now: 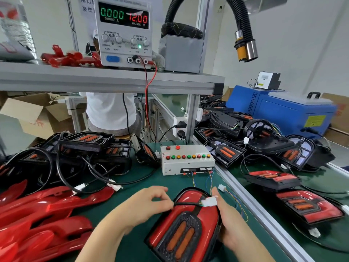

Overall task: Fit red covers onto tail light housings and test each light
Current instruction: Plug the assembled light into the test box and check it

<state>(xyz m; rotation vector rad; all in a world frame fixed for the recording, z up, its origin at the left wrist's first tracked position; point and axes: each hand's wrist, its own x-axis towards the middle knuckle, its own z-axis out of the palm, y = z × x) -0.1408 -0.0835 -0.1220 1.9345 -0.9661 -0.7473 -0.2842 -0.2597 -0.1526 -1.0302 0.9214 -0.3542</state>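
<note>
factory assembly line | grey bench power supply (124, 33) reading 12.00 V | green-matted tabletop (147, 188) | piled black tail light housings (88, 142)

On the power supply (124, 33), far beyond the left hand (143, 207), a green "0.000" is shown over "CURRENT A" and a red "12.00" over "VOLTAGE V". Its knobs are marked "CURRENT 电流" and "VOLTAGE 电压", with "COARSE", "FINE", "ON" and "OFF" printed below. On the paper sheet (86, 4) behind it "尾灯" and "装饰" are partly seen, while the yellow label (314, 121) on the blue machine (279, 114), far beyond the right hand (228, 224), cannot be read.
</note>
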